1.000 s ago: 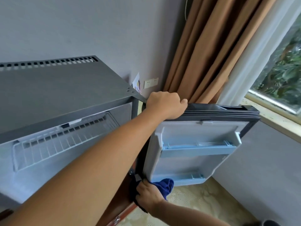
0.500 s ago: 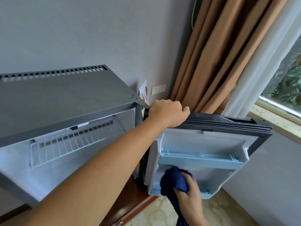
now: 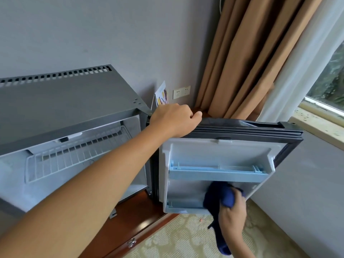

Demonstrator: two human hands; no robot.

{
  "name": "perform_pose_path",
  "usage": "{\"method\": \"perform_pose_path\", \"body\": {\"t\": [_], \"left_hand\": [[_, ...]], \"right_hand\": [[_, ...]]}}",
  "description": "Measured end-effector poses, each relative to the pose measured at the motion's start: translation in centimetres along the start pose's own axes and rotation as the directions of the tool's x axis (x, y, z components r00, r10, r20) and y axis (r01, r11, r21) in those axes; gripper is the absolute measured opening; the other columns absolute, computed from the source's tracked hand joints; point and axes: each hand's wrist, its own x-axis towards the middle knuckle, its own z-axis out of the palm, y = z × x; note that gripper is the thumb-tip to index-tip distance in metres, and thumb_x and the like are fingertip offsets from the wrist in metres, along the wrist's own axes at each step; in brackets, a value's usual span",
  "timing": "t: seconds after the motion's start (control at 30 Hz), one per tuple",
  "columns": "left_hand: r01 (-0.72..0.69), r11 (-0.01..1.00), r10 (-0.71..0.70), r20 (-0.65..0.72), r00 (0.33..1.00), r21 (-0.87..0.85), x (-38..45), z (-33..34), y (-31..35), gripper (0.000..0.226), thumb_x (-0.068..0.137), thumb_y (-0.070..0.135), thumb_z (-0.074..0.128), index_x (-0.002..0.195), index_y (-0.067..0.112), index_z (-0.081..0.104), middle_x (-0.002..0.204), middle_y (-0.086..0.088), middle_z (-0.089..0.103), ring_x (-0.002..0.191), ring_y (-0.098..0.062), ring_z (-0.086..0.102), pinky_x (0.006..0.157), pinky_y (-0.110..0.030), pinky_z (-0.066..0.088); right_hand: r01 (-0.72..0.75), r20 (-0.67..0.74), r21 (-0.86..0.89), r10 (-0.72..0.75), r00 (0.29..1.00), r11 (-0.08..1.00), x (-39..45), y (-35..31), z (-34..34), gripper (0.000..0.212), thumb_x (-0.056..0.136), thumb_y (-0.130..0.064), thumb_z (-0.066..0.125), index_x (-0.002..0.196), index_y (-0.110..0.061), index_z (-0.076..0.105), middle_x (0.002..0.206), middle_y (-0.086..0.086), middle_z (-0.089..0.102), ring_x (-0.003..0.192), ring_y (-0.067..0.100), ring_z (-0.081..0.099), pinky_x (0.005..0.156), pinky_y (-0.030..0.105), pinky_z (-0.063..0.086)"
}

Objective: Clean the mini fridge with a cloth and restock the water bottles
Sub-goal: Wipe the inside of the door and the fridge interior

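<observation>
Left hand [image 3: 174, 119] curled over the top edge of the open fridge door [image 3: 219, 146], beside the hinge. Right hand [image 3: 231, 216] gripping a bunched blue cloth [image 3: 220, 197], pressed against the door's inner panel under its upper shelf [image 3: 217, 175].

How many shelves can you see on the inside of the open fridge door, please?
2: the upper door shelf runs across the middle; the lower door shelf sits at the bottom, partly hidden by the blue cloth.

Tan curtains [image 3: 240, 58] hang beside a white sheer curtain [image 3: 297, 62] at the window [image 3: 329, 84]. A double wall socket [image 3: 181, 92] sits on the grey wall [image 3: 111, 30], near a leaflet [image 3: 161, 95]. Patterned carpet [image 3: 178, 237] covers the floor.
</observation>
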Motion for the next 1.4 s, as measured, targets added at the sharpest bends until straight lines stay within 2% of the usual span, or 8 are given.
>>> {"method": "perform_pose_path", "body": {"t": [0.17, 0.33, 0.53, 0.67, 0.9, 1.2, 1.3, 1.4], "left_hand": [[0.014, 1.000, -0.014, 0.003, 1.000, 0.027, 0.0, -0.1, 0.1, 0.066, 0.103, 0.058, 0.021, 0.068, 0.018, 0.059, 0.072, -0.003, 0.058, 0.067, -0.025, 0.053, 0.070, -0.038, 0.038], [0.063, 0.995, -0.064, 0.004, 0.998, 0.074, 0.6, -0.3, 0.2, 0.066, 0.102, 0.057, 0.019, 0.087, 0.018, 0.070, 0.083, -0.008, 0.063, 0.079, -0.032, 0.057, 0.072, -0.038, 0.036], [0.153, 0.983, -0.153, -0.006, 0.988, 0.100, 0.5, -0.1, 0.8, 0.065, 0.105, 0.054, 0.019, 0.068, 0.014, 0.055, 0.073, -0.005, 0.059, 0.073, -0.030, 0.057, 0.068, -0.038, 0.036], [0.201, 0.976, -0.203, 0.018, 0.979, 0.081, 0.5, -0.3, 1.1, 0.060, 0.104, 0.056, 0.022, 0.061, 0.018, 0.041, 0.071, -0.005, 0.057, 0.068, -0.027, 0.053, 0.066, -0.037, 0.038], [0.264, 0.958, -0.260, -0.046, 0.964, 0.111, 0.0, -0.5, 1.7, 0.058, 0.105, 0.048, 0.025, 0.062, 0.016, 0.044, 0.066, -0.004, 0.054, 0.063, -0.026, 0.051, 0.063, -0.036, 0.035], [-0.109, 0.955, -0.104, -0.655, 0.749, -0.276, -14.7, 3.7, 3.5, 0.018, 0.091, -0.001, 0.055, 0.100, -0.003, 0.070, 0.097, -0.011, 0.067, 0.090, -0.030, 0.063, 0.081, -0.040, 0.051], [0.334, 0.652, -0.582, -0.168, 0.795, -0.681, -25.2, 9.4, 3.3, 0.040, 0.090, 0.035, 0.064, 0.128, 0.031, 0.054, 0.114, 0.011, 0.059, 0.102, -0.004, 0.061, 0.083, -0.015, 0.046], [0.544, -0.134, -0.580, 0.511, 0.635, -0.828, -31.5, 13.1, 1.8, 0.095, 0.062, 0.074, 0.080, 0.140, 0.040, 0.038, 0.138, 0.019, 0.059, 0.119, 0.017, 0.055, 0.096, -0.011, 0.045]], "right_hand": [[-0.036, -0.016, 0.116, 0.038, 0.999, 0.993, 0.0, -3.4, 4.2, 0.054, 0.086, -0.006, 0.073, 0.133, -0.012, 0.046, 0.133, 0.010, 0.038, 0.108, 0.026, 0.047, 0.100, 0.038, 0.043], [0.365, 0.427, -0.327, -0.208, 0.880, 0.872, 1.5, 3.1, 2.7, 0.075, 0.064, -0.010, 0.084, 0.126, -0.027, 0.047, 0.111, 0.016, 0.055, 0.084, 0.040, 0.062, 0.053, 0.040, 0.053], [0.401, 0.394, -0.419, -0.235, 0.889, 0.815, 6.3, 4.6, -3.3, 0.062, 0.069, -0.004, 0.074, 0.122, -0.025, 0.050, 0.114, 0.011, 0.056, 0.065, 0.037, 0.061, 0.046, 0.032, 0.042], [0.279, 0.257, -0.386, -0.188, 0.948, 0.879, 4.2, 5.0, -1.3, 0.057, 0.084, -0.009, 0.073, 0.134, -0.023, 0.052, 0.148, 0.006, 0.031, 0.100, 0.037, 0.055, 0.069, 0.025, 0.050], [0.289, 0.456, -0.416, -0.078, 0.887, 0.862, 5.3, 3.7, 1.3, 0.042, 0.081, -0.006, 0.061, 0.122, -0.014, 0.056, 0.119, 0.014, 0.043, 0.090, 0.046, 0.057, 0.068, 0.042, 0.046], [-0.260, 0.692, 0.159, 0.081, 0.717, 0.952, -1.0, -6.8, -4.7, 0.058, 0.053, -0.058, 0.066, 0.095, -0.017, 0.071, 0.081, 0.001, 0.077, 0.073, 0.020, 0.072, 0.065, 0.033, 0.055], [-0.384, 0.890, 0.147, 0.048, 0.453, 0.912, -5.4, -8.3, -2.3, 0.063, 0.048, -0.045, 0.079, 0.100, -0.012, 0.073, 0.088, 0.004, 0.079, 0.078, 0.017, 0.076, 0.068, 0.034, 0.059], [-0.466, 0.948, 0.156, 0.000, 0.319, 0.871, -10.0, -11.3, 1.8, 0.055, 0.049, -0.013, 0.077, 0.102, 0.002, 0.071, 0.080, 0.004, 0.079, 0.076, 0.006, 0.074, 0.070, 0.020, 0.058]]}}
